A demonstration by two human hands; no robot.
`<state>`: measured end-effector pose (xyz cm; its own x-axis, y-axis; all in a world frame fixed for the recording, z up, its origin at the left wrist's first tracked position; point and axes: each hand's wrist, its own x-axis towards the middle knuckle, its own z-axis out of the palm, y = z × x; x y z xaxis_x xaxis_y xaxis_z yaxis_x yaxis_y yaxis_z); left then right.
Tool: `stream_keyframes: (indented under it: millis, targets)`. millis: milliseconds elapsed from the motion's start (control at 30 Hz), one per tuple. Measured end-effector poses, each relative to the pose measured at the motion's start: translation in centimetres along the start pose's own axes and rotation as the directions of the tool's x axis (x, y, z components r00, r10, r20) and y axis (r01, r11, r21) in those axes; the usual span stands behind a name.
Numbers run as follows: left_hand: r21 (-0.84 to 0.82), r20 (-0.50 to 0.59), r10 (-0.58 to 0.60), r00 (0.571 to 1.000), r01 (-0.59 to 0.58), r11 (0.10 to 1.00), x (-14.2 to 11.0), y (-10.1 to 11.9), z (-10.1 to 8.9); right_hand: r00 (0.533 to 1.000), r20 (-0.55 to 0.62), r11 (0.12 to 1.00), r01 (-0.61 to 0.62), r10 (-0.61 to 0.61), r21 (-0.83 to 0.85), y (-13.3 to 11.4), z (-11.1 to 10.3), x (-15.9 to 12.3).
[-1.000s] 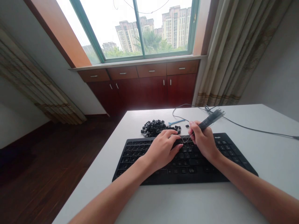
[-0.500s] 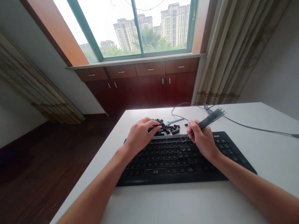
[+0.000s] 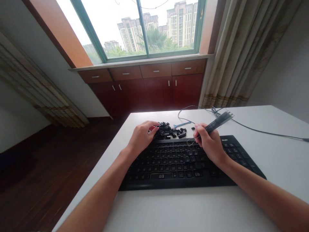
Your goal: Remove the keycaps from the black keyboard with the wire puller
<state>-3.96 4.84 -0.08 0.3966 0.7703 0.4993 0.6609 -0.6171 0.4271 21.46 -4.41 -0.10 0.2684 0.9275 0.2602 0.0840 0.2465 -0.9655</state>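
A black keyboard point(image 3: 178, 184) lies across the white table, with most keycaps off its main block and exposed key sockets showing. Beyond its back edge is a pile of loose black keycaps point(image 3: 166, 129). My left hand point(image 3: 140, 138) hovers at the left side of that pile, thumb and forefinger apart, with nothing visible between them. My right hand point(image 3: 210, 141) grips a dark cleaning brush point(image 3: 218, 121), bristles up and to the right. From its lower end a thin wire keycap puller point(image 3: 190, 141) points down over the upper rows of the keyboard.
A blue tool point(image 3: 182, 124) lies behind the keycaps, and a single keycap point(image 3: 192, 128) sits apart. The cable point(image 3: 260, 131) runs over the back right of the white table point(image 3: 181, 209). Cabinets point(image 3: 156, 93) stand under the window beyond.
My left hand has shifted slightly left and back from over the keycap pile, uncovering more of it. The right hand and brush have stayed nearly still.
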Motion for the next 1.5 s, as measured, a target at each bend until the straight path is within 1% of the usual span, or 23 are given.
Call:
stream_keyframes:
  millis: [133, 200, 267, 300, 367, 433, 467, 533, 600, 767, 933, 1233, 1367, 1500]
  targets:
    - [-0.006, -0.003, 0.010, 1.000, -0.010, 1.000, 0.0, 0.5, -0.2, 1.000, 0.008, 1.000, 0.020, -0.020, -0.005, 0.0, 0.0, -0.1]
    - [0.001, 0.008, 0.035, 0.999, -0.035, 0.999, -0.1, 1.4, -0.3, 0.999, 0.021, 0.999, 0.038, -0.038, -0.027, 0.0, 0.0, -0.2]
    - [0.012, 0.045, 0.103, 0.994, -0.103, 0.995, -0.4, 2.9, -0.3, 0.997, 0.035, 0.995, 0.068, -0.065, -0.075, -0.1, 0.0, -0.4]
    - [0.009, 0.078, 0.160, 0.984, -0.161, 0.987, -0.6, 3.7, -0.3, 0.995, 0.047, 0.989, 0.094, -0.089, -0.111, -0.1, -0.1, -0.4]
    - [-0.028, 0.166, 0.267, 0.949, -0.266, 0.964, -1.2, 5.5, -0.1, 0.984, 0.084, 0.965, 0.173, -0.159, -0.197, -0.3, -0.3, -0.5]
    - [-0.056, 0.230, 0.335, 0.914, -0.331, 0.942, -1.8, 6.9, 0.3, 0.966, 0.122, 0.927, 0.255, -0.229, -0.275, -0.4, -0.7, -0.5]
    - [-0.069, 0.259, 0.361, 0.896, -0.356, 0.932, -2.1, 7.4, 0.6, 0.960, 0.131, 0.912, 0.275, -0.246, -0.303, -0.4, -0.8, -0.4]
    - [-0.092, 0.298, 0.400, 0.867, -0.391, 0.916, -2.5, 8.0, 1.3, 0.963, 0.121, 0.904, 0.267, -0.240, -0.335, -0.3, -1.0, -0.2]
    - [-0.100, 0.312, 0.414, 0.855, -0.403, 0.910, -2.7, 8.1, 1.8, 0.971, 0.112, 0.908, 0.236, -0.209, -0.346, -0.1, -1.0, 0.0]
    - [-0.097, 0.280, 0.398, 0.874, -0.387, 0.917, -2.9, 7.7, 2.5, 0.970, 0.152, 0.896, 0.235, -0.191, -0.376, 0.2, -0.7, -0.1]
    - [-0.094, 0.273, 0.412, 0.869, -0.402, 0.911, -2.9, 7.7, 2.7, 0.973, 0.141, 0.882, 0.226, -0.184, -0.412, 0.2, -0.6, -0.3]
    - [-0.086, 0.279, 0.408, 0.869, -0.400, 0.912, -2.9, 7.8, 2.7, 0.955, 0.251, 0.881, 0.249, -0.156, -0.402, 0.3, -0.6, -0.3]
    - [-0.085, 0.279, 0.406, 0.870, -0.398, 0.913, -2.9, 7.7, 2.8, 0.951, 0.269, 0.884, 0.250, -0.149, -0.394, 0.4, -0.6, -0.2]
    - [-0.085, 0.283, 0.402, 0.871, -0.395, 0.915, -3.0, 7.7, 2.9, 0.938, 0.311, 0.868, 0.278, -0.153, -0.412, 0.4, -0.6, -0.1]
